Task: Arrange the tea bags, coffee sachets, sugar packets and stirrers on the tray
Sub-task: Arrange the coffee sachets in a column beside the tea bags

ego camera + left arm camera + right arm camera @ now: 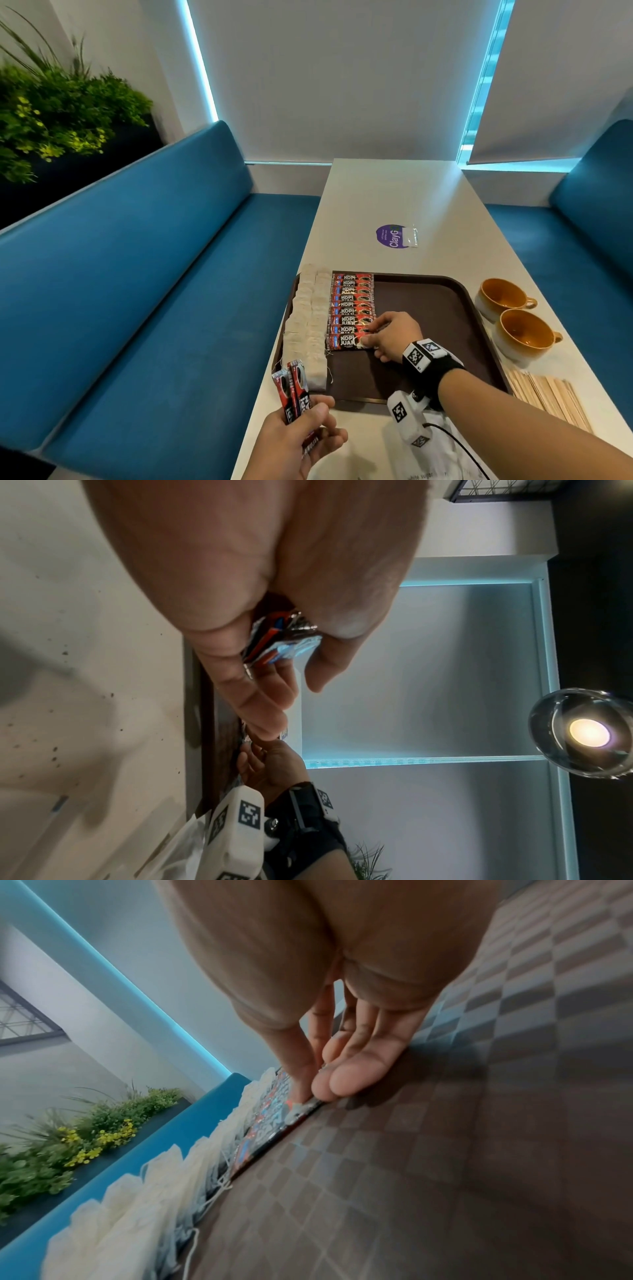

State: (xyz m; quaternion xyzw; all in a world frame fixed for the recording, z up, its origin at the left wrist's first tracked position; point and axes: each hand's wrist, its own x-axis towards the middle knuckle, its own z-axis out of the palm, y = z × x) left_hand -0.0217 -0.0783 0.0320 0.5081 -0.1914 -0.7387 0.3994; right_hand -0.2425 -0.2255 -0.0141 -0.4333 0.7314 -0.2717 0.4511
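A brown tray lies on the white table. Two columns of tea bags fill its left side, and a column of red and black coffee sachets lies beside them. My right hand pinches the right end of the nearest sachet in that column, low on the tray. The right wrist view shows thumb and fingertips closed on that sachet's end, with tea bags beyond. My left hand grips two more coffee sachets upright off the tray's near-left corner; their ends show in the left wrist view.
Wooden stirrers lie in a pile right of the tray. Two orange cups stand beyond them. A white sugar bag lies under my right forearm. A purple sticker and a small clear bag sit farther up the table. Blue benches flank both sides.
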